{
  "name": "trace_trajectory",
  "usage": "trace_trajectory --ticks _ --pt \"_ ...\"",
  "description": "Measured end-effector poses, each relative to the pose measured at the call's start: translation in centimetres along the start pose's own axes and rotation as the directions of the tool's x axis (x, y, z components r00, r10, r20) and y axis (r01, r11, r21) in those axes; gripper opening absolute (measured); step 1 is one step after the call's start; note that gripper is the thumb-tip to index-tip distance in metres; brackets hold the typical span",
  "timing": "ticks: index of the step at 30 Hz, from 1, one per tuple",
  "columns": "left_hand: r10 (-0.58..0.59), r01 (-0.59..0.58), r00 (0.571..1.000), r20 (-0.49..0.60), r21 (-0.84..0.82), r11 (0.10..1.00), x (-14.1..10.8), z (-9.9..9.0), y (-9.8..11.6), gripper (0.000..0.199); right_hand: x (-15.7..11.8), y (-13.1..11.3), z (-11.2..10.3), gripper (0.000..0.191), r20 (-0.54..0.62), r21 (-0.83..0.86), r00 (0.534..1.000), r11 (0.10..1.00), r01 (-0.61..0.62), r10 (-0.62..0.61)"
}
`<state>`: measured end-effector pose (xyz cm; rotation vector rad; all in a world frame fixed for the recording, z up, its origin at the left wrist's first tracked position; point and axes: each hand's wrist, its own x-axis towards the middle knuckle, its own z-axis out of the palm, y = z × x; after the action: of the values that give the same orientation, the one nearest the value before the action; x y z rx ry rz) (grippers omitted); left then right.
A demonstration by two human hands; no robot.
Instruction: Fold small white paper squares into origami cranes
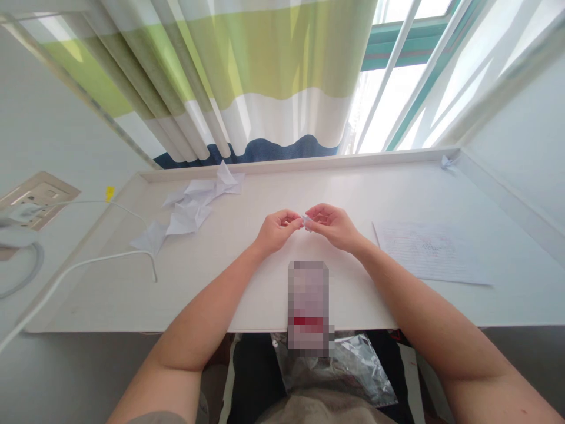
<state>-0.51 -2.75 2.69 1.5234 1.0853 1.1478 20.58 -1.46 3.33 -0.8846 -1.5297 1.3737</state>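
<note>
Over the middle of the white desk (265, 282), both of my hands meet at a small piece of folded white paper (306, 222). My left hand (279, 229) pinches its left side between thumb and fingertips. On the other side, my right hand (332, 226) grips the paper with thumb and curled fingers. The fingers cover much of the paper, so its full shape is hidden. Nearer to me lies a blurred, phone-shaped object (308, 300) at the desk's front edge.
Several folded white papers (189, 215) lie at the back left, and another small one (448, 162) sits in the back right corner. A lined, written sheet (435, 250) rests on the right. White cables (101, 257) cross the left side. Clear plastic (353, 365) covers my lap.
</note>
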Motion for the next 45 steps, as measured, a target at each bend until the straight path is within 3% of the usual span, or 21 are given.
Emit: trace_trajectory --ticks 12,18,22,28,45 --pt "0.053 -0.053 0.998 0.023 -0.012 0.999 0.22 -0.38 0.14 0.022 0.05 0.37 -0.38 0.051 0.085 -0.002 0.993 0.997 -0.083 0.083" --pt "0.045 -0.049 0.998 0.053 0.078 0.996 0.16 -0.72 0.23 0.019 -0.03 0.26 -0.57 0.047 0.122 0.023 0.993 1.000 -0.005 0.002" --pt "0.082 -0.089 0.995 0.059 0.141 0.986 -0.01 -0.56 0.62 0.019 -0.14 0.41 -0.45 0.039 0.159 -0.022 0.987 1.000 -0.010 0.014" --pt "0.098 -0.101 0.995 0.031 0.136 0.986 -0.22 -0.07 0.79 0.019 0.01 0.63 -0.20 0.044 0.084 0.020 0.996 1.000 -0.002 0.000" --pt "0.052 -0.050 0.998 -0.027 0.047 0.998 0.09 -0.12 0.01 0.019 -0.33 0.11 0.02 0.047 0.079 -0.005 0.995 0.998 -0.061 0.061"
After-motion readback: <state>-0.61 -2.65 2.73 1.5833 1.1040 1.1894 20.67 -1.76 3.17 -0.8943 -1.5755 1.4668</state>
